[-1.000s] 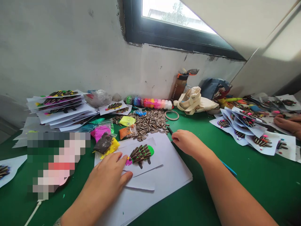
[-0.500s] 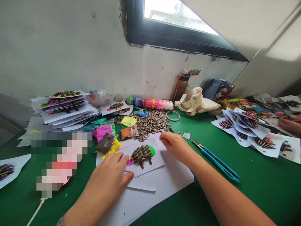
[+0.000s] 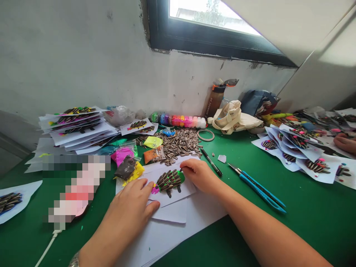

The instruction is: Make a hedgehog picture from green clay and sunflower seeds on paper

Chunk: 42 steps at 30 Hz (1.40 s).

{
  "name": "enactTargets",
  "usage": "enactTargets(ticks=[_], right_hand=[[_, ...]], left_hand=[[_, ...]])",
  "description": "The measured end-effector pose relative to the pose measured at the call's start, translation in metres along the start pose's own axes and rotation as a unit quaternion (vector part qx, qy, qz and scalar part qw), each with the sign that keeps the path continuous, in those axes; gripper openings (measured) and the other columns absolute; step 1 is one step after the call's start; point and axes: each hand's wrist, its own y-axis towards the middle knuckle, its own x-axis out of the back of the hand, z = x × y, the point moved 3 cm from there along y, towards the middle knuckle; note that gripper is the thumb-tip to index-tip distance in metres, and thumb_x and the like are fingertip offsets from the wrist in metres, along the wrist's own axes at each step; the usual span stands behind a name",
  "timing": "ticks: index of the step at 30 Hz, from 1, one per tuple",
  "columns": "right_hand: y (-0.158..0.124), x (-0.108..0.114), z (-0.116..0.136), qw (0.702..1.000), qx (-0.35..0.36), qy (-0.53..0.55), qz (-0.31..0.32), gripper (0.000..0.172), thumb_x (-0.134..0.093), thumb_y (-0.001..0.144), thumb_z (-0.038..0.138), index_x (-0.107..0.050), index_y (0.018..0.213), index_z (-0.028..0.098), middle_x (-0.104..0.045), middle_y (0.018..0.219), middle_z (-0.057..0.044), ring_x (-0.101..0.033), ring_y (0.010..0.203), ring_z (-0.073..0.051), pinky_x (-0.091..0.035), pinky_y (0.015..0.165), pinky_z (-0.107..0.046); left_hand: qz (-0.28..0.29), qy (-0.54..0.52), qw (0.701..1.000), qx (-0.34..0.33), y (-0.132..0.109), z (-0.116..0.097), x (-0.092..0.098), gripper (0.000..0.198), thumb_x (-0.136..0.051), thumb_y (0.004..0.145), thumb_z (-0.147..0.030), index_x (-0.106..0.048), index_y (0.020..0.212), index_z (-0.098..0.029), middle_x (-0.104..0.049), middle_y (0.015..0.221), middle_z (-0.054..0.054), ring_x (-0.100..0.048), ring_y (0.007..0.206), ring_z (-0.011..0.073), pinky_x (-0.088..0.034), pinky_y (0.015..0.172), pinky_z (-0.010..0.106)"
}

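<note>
A white card (image 3: 162,200) bears a hedgehog-like figure of green clay (image 3: 181,177) covered with rows of striped sunflower seeds (image 3: 167,181), with a pink clay head (image 3: 155,189) and dark feet. Flat on the card's left side lies my left hand (image 3: 132,202), fingers apart, fingertips beside the pink head. My right hand (image 3: 198,174) pinches a dark sunflower seed (image 3: 181,170) at the upper right edge of the green clay. Under the card are more white sheets (image 3: 191,222). Behind it spreads a pile of loose seeds (image 3: 182,142).
Bagged clay (image 3: 126,168) lies left of the pile. A pen (image 3: 211,162) and a blue utility knife (image 3: 258,189), blade out, lie to the right. Stacked seed pictures (image 3: 75,129) stand at left, others (image 3: 294,148) at right. Another person's hand (image 3: 345,142) shows at the right edge.
My right hand has moved left from the card's upper right to the figure's green edge, uncovering the pen. My left hand stays on the card.
</note>
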Motion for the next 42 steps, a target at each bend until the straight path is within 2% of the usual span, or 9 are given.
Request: enactTargets(ticks=[5, 12, 22, 38, 42], right_hand=[[-0.001, -0.002, 0.0, 1.0, -0.016, 0.017, -0.01, 0.024, -0.052, 0.083, 0.007, -0.07, 0.095, 0.018, -0.071, 0.093, -0.004, -0.063, 0.086, -0.016, -0.045, 0.078, -0.027], [0.001, -0.004, 0.003, 1.0, -0.021, 0.006, 0.006, 0.021, -0.053, 0.082, 0.007, -0.069, 0.087, 0.019, -0.07, 0.086, -0.002, -0.06, 0.079, -0.015, -0.043, 0.072, -0.025], [0.002, -0.012, -0.004, 1.0, -0.014, -0.012, -0.022, 0.021, -0.051, 0.083, 0.008, -0.069, 0.089, 0.018, -0.07, 0.086, -0.003, -0.061, 0.081, -0.015, -0.042, 0.075, -0.025], [0.002, -0.019, 0.002, 0.998, -0.013, -0.068, 0.006, 0.02, -0.054, 0.084, 0.007, -0.07, 0.078, 0.017, -0.064, 0.077, -0.004, -0.057, 0.076, -0.015, -0.039, 0.07, -0.024], [0.0, -0.012, -0.002, 0.999, -0.027, -0.041, -0.019, 0.019, -0.056, 0.084, 0.008, -0.072, 0.092, 0.017, -0.067, 0.083, -0.004, -0.059, 0.079, -0.016, -0.041, 0.074, -0.024]], left_hand=[[-0.007, -0.011, 1.0, -0.003, 0.0, 0.001, -0.001, 0.057, -0.049, 0.085, -0.034, -0.048, 0.139, -0.016, -0.053, 0.139, 0.012, -0.044, 0.13, 0.0298, -0.039, 0.104, 0.045], [-0.012, 0.002, 1.0, -0.008, 0.0, 0.0, -0.001, 0.048, -0.049, 0.086, -0.034, -0.057, 0.13, -0.019, -0.055, 0.136, 0.012, -0.047, 0.126, 0.0301, -0.042, 0.102, 0.044], [-0.002, 0.007, 1.0, 0.0, 0.0, -0.001, 0.0, 0.049, -0.05, 0.086, -0.035, -0.056, 0.132, -0.018, -0.053, 0.138, 0.013, -0.045, 0.129, 0.0312, -0.042, 0.102, 0.046], [-0.005, 0.014, 1.0, -0.001, 0.001, 0.0, -0.001, 0.049, -0.05, 0.086, -0.035, -0.057, 0.131, -0.018, -0.054, 0.137, 0.012, -0.046, 0.127, 0.03, -0.041, 0.103, 0.045], [-0.004, 0.018, 1.0, -0.004, 0.001, 0.001, -0.003, 0.049, -0.05, 0.087, -0.037, -0.056, 0.132, -0.018, -0.053, 0.138, 0.012, -0.046, 0.129, 0.0296, -0.04, 0.104, 0.043]])
